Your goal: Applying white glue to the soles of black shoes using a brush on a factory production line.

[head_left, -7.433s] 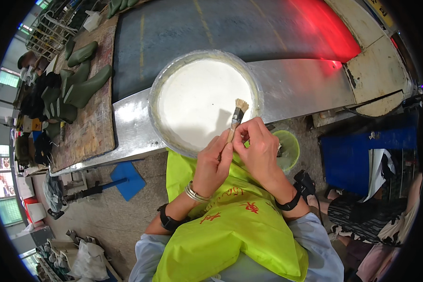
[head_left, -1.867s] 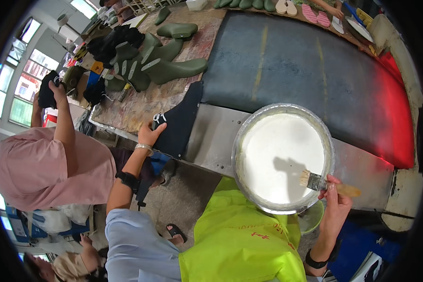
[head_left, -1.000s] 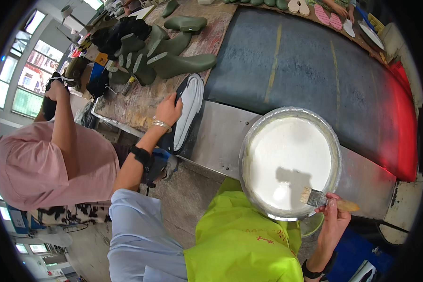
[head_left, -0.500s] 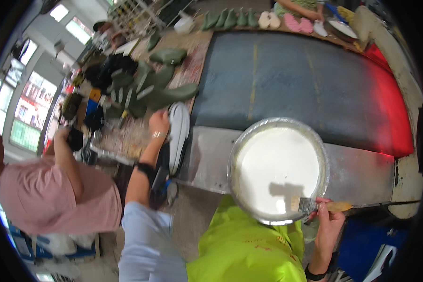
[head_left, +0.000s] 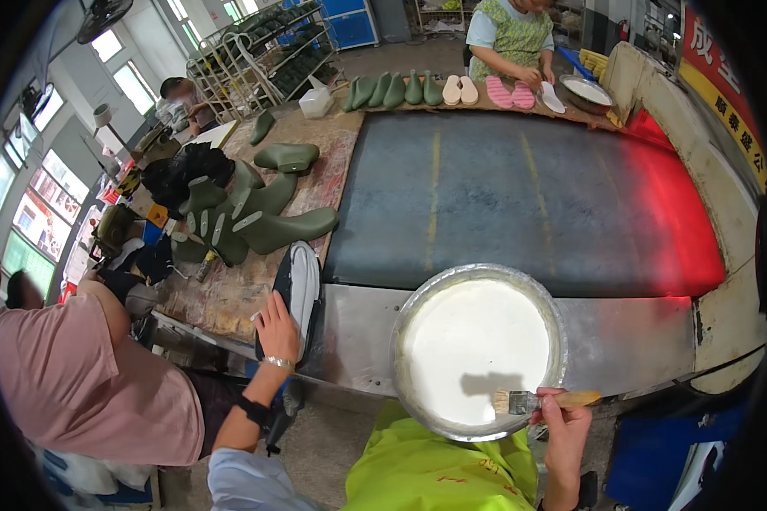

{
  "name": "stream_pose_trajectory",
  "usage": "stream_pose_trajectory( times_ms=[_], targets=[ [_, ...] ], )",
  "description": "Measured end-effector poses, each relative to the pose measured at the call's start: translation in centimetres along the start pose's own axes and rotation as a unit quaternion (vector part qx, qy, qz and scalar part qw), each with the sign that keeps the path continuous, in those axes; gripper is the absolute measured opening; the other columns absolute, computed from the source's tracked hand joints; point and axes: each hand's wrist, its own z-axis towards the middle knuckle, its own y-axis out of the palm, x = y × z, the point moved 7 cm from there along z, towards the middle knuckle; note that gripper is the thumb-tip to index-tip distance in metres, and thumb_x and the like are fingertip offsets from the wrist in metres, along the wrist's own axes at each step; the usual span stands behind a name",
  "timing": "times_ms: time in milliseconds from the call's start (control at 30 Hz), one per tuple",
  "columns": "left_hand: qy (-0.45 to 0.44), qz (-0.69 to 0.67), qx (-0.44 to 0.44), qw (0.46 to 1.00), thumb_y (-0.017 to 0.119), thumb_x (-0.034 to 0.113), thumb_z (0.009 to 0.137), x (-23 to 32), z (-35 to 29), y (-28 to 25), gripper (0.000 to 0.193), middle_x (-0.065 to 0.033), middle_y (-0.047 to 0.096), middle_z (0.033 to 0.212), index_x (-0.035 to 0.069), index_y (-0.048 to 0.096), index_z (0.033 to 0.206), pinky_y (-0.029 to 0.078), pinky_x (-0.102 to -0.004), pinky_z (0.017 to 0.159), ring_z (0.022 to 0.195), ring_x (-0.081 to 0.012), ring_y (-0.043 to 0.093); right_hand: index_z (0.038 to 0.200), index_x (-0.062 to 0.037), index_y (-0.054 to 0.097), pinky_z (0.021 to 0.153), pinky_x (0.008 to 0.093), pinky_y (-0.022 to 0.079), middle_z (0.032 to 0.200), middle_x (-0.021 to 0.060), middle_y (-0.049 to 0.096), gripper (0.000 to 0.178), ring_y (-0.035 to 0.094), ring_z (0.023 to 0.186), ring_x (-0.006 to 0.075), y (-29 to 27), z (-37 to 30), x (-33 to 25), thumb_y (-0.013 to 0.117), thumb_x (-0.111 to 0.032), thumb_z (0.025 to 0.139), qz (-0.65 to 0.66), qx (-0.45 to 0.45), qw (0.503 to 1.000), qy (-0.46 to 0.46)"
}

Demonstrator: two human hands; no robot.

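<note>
While the right hand (head_left: 562, 419) is closed around a brush (head_left: 524, 403), bristles over the basin (head_left: 480, 271) of white liquid (head_left: 464, 341), the left hand (head_left: 277, 330) lies on a black-and-white shoe (head_left: 305, 285), fingers nearly straight, slightly parted. Shoe lies at the right edge of the stained wooden surface (head_left: 222, 302), near green shoe lasts (head_left: 285, 230), left of basin.

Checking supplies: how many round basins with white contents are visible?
2: a silver metal basin beside the right hand, and a smaller-looking basin beyond the dark-grey belt.
</note>
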Motion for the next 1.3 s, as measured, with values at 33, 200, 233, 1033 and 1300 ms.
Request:
stream_pose_trajectory(
  times_ms=[33, 200, 233, 1033, 1300],
  targets=[
    [-0.008, 0.011, -0.009, 1.0, 0.057, 0.01, 0.074, -0.1, -2.0, -0.5, 0.049, -0.0116, 0.051, 0.118, -0.001, 0.047, 0.121, 0.043, -0.0419, 0.083, 0.105, -0.0282, 0.05, 0.092, 0.0077, 0.062, 0.059, 0.0226, 0.047, 0.086, 0.0087, 0.062, 0.012, 0.057, 0.064, 0.0106, -0.2, -0.2, 0.2, 0.054, 0.0, 0.087, -0.003, -0.008, 1.0, 0.006],
    [-0.01, -0.063, -0.039, 0.997, 0.057, 0.013, 0.079, -1.3, -3.4, -1.2, 0.018, -0.0098, 0.061, 0.096, 0.004, 0.056, 0.094, 0.052, -0.0387, 0.06, 0.084, -0.0254, 0.059, 0.093, 0.0066, 0.062, 0.059, 0.0231, 0.046, 0.092, 0.0111, 0.062, 0.013, 0.055, 0.065, 0.0111, -0.3, -0.1, -0.6, 0.055, -0.003, 0.087, -0.036, -0.023, 0.998, -0.038],
    [-0.009, -0.096, -0.074, 0.993, 0.057, 0.014, 0.08, -1.4, -2.1, -1.3, 0.01, -0.0113, 0.062, 0.091, 0.006, 0.054, 0.084, 0.05, -0.0406, 0.056, 0.081, -0.0283, 0.06, 0.093, 0.0066, 0.062, 0.059, 0.0231, 0.046, 0.092, 0.0111, 0.062, 0.013, 0.055, 0.065, 0.0111, 0.0, -0.1, -0.5, 0.055, -0.003, 0.087, -0.044, -0.034, 0.998, -0.021],
    [-0.165, -0.338, -0.328, 0.866, 0.075, 0.055, 0.058, -5.7, 2.8, 9.0, 0.117, -0.0285, 0.035, 0.136, -0.01, 0.018, 0.137, 0.032, -0.0474, 0.102, 0.126, -0.0385, 0.037, 0.092, 0.0057, 0.062, 0.059, 0.0257, 0.047, 0.096, 0.012, 0.062, 0.013, 0.055, 0.065, 0.0128, 3.7, 0.8, -0.4, 0.056, -0.004, 0.087, -0.042, -0.001, 0.999, -0.03],
    [-0.236, -0.531, -0.311, 0.752, 0.077, 0.042, 0.063, -4.2, -1.3, 4.9, 0.086, -0.0214, 0.054, 0.119, -0.012, 0.045, 0.123, 0.042, -0.0351, 0.093, 0.109, -0.0295, 0.054, 0.092, 0.0062, 0.062, 0.06, 0.0254, 0.047, 0.098, 0.0121, 0.062, 0.013, 0.056, 0.065, 0.0128, 1.5, 0.5, -0.3, 0.055, -0.005, 0.088, -0.043, -0.01, 0.999, -0.022]
  ],
)
